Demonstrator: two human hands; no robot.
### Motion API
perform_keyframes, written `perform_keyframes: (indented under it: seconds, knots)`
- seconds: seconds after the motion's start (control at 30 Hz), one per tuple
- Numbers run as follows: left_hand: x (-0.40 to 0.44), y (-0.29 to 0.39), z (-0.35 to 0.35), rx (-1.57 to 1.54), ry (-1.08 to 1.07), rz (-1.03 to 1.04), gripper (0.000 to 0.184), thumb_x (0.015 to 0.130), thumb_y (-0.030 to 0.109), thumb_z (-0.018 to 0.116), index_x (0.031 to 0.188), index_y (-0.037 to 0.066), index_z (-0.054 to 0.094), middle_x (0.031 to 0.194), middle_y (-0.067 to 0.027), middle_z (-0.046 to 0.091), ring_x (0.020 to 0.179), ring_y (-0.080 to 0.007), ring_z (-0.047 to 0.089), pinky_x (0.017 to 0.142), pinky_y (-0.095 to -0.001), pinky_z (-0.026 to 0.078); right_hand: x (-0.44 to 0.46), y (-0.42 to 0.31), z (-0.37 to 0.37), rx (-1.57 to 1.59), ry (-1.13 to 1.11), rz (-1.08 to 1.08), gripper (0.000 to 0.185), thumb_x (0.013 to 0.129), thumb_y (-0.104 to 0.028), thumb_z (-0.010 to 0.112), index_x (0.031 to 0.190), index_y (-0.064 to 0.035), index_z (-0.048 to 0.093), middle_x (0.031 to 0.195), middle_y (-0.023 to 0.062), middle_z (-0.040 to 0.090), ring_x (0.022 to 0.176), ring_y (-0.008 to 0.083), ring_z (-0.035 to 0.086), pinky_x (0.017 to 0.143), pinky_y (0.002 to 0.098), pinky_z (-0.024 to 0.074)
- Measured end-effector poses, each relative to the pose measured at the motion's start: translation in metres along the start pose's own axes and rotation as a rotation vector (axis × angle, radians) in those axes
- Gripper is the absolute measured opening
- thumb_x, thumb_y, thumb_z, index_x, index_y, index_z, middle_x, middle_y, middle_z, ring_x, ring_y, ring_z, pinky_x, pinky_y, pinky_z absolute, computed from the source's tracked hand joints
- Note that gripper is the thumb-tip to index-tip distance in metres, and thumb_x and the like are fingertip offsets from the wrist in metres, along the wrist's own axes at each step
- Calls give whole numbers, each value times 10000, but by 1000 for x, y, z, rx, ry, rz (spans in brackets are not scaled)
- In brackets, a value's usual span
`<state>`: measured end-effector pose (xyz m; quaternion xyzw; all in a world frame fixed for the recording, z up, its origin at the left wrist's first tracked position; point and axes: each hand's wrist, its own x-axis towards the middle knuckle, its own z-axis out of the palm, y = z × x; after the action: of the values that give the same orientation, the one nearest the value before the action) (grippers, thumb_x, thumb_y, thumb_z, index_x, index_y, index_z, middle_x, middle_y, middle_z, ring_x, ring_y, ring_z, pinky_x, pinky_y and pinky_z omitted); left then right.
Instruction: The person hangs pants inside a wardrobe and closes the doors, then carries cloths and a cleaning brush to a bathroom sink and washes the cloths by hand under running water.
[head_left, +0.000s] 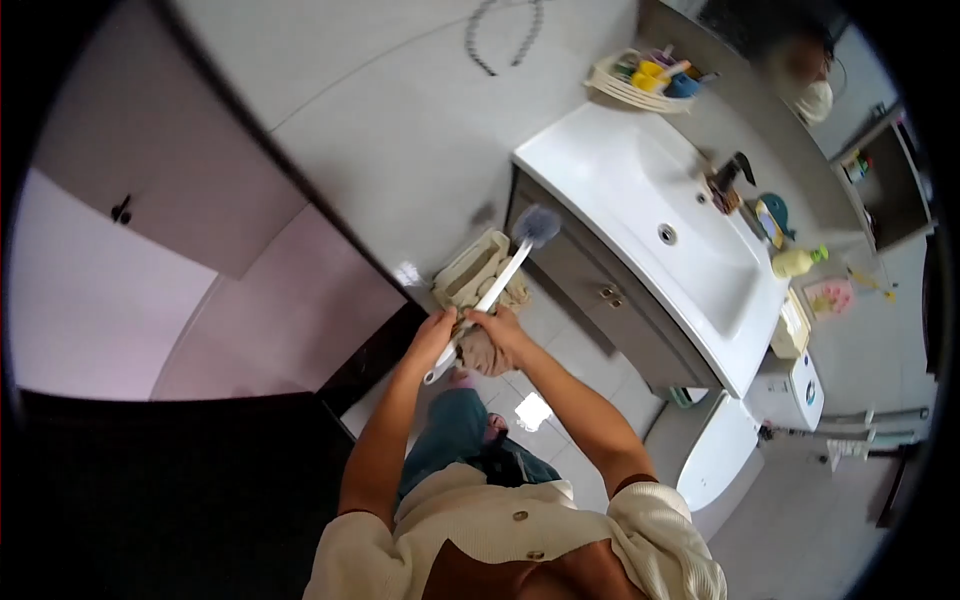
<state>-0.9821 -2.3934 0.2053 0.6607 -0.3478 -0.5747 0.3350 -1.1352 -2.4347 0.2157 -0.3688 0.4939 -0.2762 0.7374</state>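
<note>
A long white-handled brush point(510, 275) with a grey-blue bristle head slants up to the right in front of me. My left hand point(436, 332) is closed on the lower part of its handle. Just to the right, my right hand point(497, 326) is wrapped round the handle too. The brush head is near the corner of the sink cabinet. Below the brush stands a beige basket point(468, 264) with cloth at its side. A brownish cloth point(484, 352) shows beneath my hands; whether a hand touches it, I cannot tell.
A white sink point(680, 250) on a grey cabinet point(590, 270) fills the right, with a toilet point(716, 455) beyond it. A rack of cups point(640, 85) and a yellow soap bottle point(795, 262) sit by the basin. On the left is a door point(160, 130).
</note>
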Motion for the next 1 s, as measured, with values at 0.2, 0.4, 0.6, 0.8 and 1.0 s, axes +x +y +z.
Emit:
perform_keyframes:
  seconds: [0.2, 0.4, 0.6, 0.8, 1.0]
  knots:
    - [-45, -22, -112, 595, 115, -154, 516, 892, 438, 439, 1009, -50, 562, 1015, -265, 592, 994, -387, 563, 834, -417, 440, 32, 88, 114, 249, -289, 526, 392, 815, -250, 621, 1064, 45, 553, 950, 152, 619, 775, 251, 623, 657, 377, 526]
    - [-45, -60, -246, 736, 157, -162, 525, 885, 430, 432, 1030, -47, 596, 1057, -262, 588, 1023, -394, 548, 882, -446, 421, 86, 121, 242, 193, -599, 734, 397, 873, -397, 544, 1078, -59, 580, 964, 112, 632, 857, 267, 597, 757, 437, 493]
    - [-5, -67, -412, 492, 389, -240, 455, 875, 376, 456, 1007, -34, 601, 1067, -252, 584, 1003, -419, 545, 864, -466, 425, 169, 86, 410, 94, -467, 556, 307, 879, -313, 547, 1034, -54, 603, 902, 60, 649, 801, 182, 618, 733, 320, 507]
    - [82, -28, -513, 431, 367, -66, 454, 879, 367, 451, 1086, -22, 562, 1013, -237, 614, 983, -389, 567, 841, -440, 439, 257, 22, 481, 96, -199, 358, 288, 827, -246, 615, 1012, -26, 589, 931, 85, 627, 818, 186, 614, 712, 314, 511]
    - [236, 51, -525, 539, 252, 144, 374, 883, 343, 451, 1110, 75, 579, 1005, -197, 623, 974, -378, 569, 821, -441, 448, 384, -49, 463, 229, 43, 107, 306, 788, -187, 652, 1010, 5, 565, 921, 107, 616, 800, 204, 605, 691, 334, 506]
